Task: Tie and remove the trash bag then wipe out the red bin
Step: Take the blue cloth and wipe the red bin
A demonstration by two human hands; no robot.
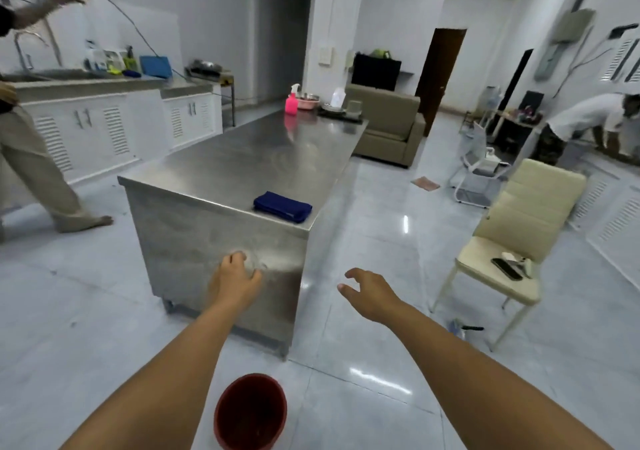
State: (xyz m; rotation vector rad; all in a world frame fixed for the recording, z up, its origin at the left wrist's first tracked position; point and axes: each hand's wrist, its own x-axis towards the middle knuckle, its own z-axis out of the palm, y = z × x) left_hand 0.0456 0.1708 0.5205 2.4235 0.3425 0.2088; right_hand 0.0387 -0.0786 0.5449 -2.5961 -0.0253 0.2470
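Note:
The red bin [250, 411] stands on the floor at the bottom of the view, between my forearms, with no bag showing inside it. A folded dark blue cloth [282, 206] lies on the near right corner of the steel table [242, 159]. My left hand [235, 278] is stretched out in front of the table's end panel, fingers loosely curled and holding nothing. Stretched toward the floor beside the table, my right hand [367, 292] has its fingers spread and is empty. No trash bag is in view.
A pink spray bottle [291, 100] and bowls sit at the table's far end. A cream chair [509, 238] with small items stands at right. One person [38, 159] walks at left by the white cabinets; another [585, 127] bends over at far right. A sofa [388, 124] stands behind the table.

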